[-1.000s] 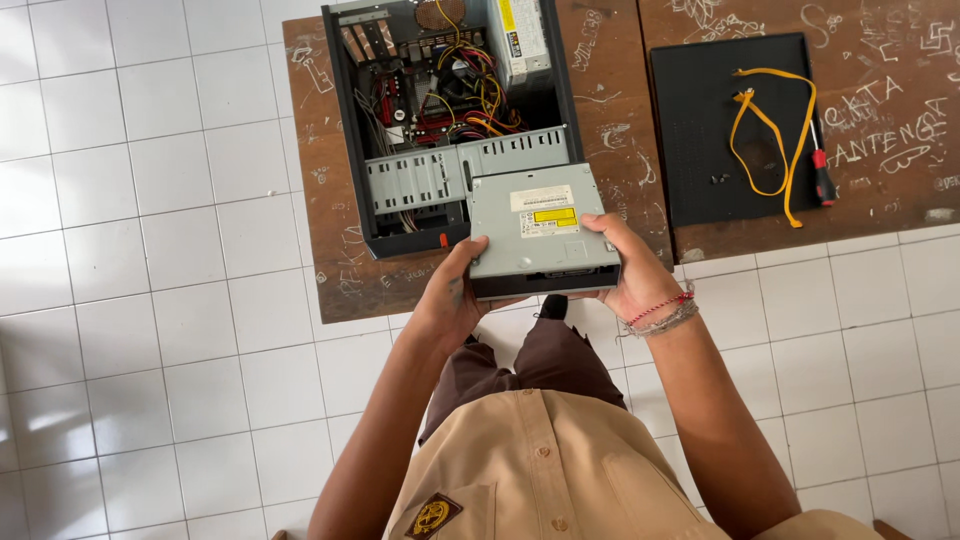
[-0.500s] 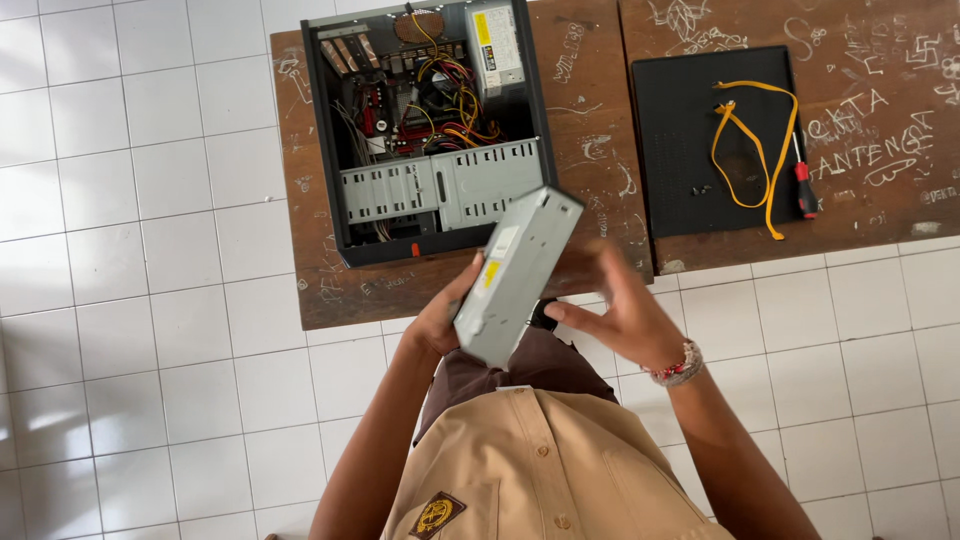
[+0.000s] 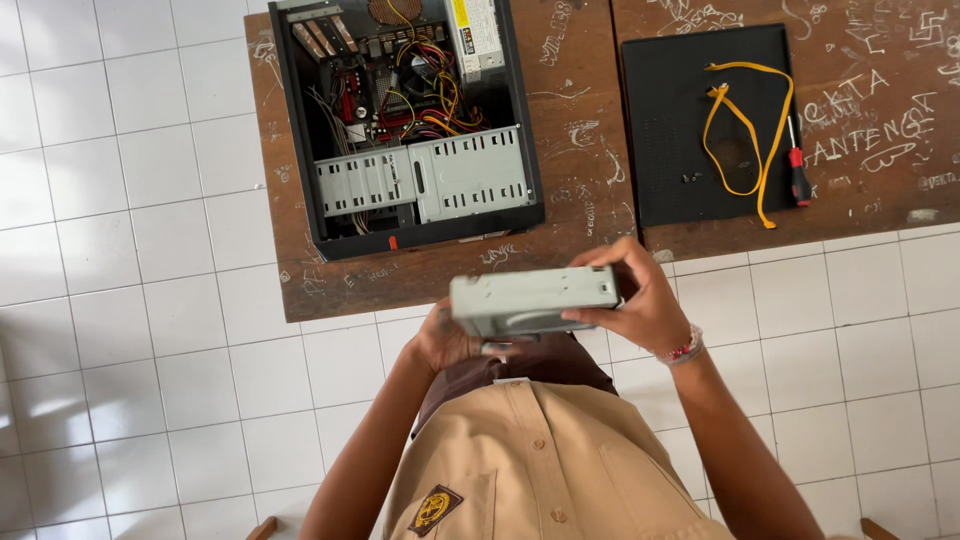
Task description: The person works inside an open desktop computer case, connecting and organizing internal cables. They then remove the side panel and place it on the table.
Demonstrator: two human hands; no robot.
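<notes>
White floor tiles (image 3: 130,300) lie under a scribbled brown wooden desk (image 3: 580,150), and the person stands at its near edge holding a grey optical drive (image 3: 535,300) between both hands, off the desktop and just short of that edge. The right hand (image 3: 640,300) wraps one end, fingers curled over the top face and thumb on the near side. The left hand (image 3: 445,340) cups the other end from underneath; most of it is hidden by the drive, so how tightly it closes cannot be told. Both hands are closed on the metal case, which lies roughly level with its long side across the body.

Beyond the grip, further onto the desk, the open black computer case (image 3: 405,120) lies on its side with its silver drive cage (image 3: 425,180) facing up, red and yellow wiring bundled behind it. To the right of the right hand and further out, the black side panel (image 3: 690,180) lies flat with a yellow cable (image 3: 750,130) looped on it and a red-handled screwdriver (image 3: 797,165) at its edge.

Handling such a drive well probably means gripping the flat sheet-metal sides as now, keeping fingers off the rear connectors and front tray, holding it level, and supporting both ends so the weight never hangs from one hand.
</notes>
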